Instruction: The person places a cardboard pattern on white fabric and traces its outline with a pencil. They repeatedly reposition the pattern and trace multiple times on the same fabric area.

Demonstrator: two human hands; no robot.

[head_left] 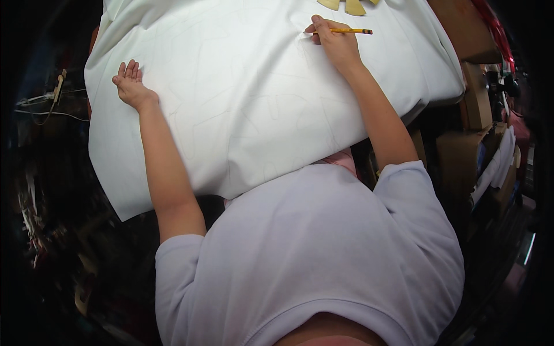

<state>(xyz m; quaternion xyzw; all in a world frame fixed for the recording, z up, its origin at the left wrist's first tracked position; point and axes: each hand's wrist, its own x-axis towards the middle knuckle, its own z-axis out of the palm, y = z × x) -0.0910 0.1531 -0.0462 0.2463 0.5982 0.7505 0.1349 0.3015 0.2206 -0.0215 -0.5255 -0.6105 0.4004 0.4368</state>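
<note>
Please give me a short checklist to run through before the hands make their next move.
1. Pencil gripped in the right hand: ok.
2. Pencil touching the white cloth: cannot tell, its point is too small to make out.
3. Cloth lying smooth: not ok, it is creased.
4. Left hand empty: ok.
5. Faint lines visible on the cloth: ok.
6. Yellow shape wholly in view: not ok, the picture's top edge cuts it off.

From head height, the single fisheye view looked steeply down at close range, the pale shirt (323,242) nearest at six o'clock, white cloth (271,127) beyond toward twelve.
</note>
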